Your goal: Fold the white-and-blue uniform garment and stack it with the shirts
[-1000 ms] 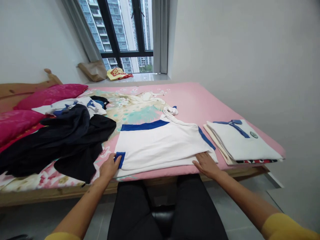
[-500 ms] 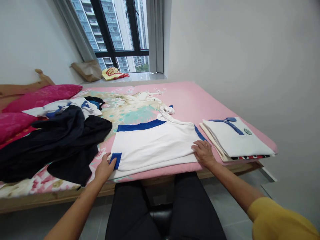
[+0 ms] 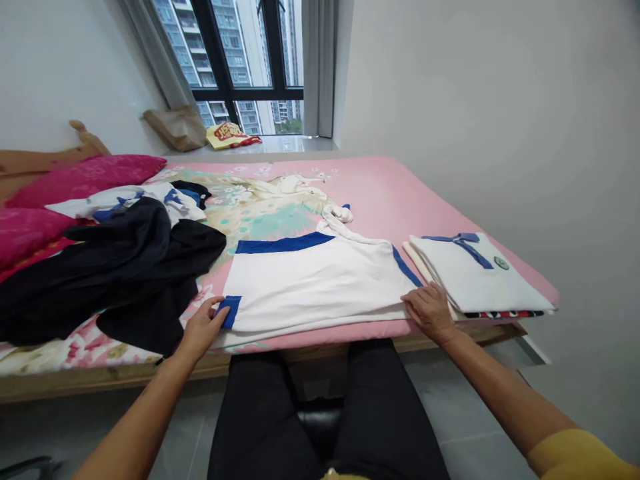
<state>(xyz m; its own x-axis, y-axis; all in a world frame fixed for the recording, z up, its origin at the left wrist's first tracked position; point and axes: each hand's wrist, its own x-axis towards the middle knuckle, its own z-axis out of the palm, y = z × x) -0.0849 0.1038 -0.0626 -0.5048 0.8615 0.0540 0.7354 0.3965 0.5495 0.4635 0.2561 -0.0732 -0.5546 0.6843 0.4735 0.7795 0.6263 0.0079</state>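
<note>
Pink bed [image 3: 370, 190] beneath a window [image 3: 260, 60]; at six o'clock, a white shirt [image 3: 310, 283] lies spread near its edge. At eight, the left hand [image 3: 204, 327] pinches its blue cuff [image 3: 231, 312]; at four, the right hand [image 3: 429, 312] bunches over the other end, grip unclear, apparently to hold the cloth flat. Folded stack [image 3: 465, 287] at three, its round badge [image 3: 501, 263] unreadable; yellow packet [image 3: 216, 139] at ten, red lettering [image 3: 229, 131] illegible
</note>
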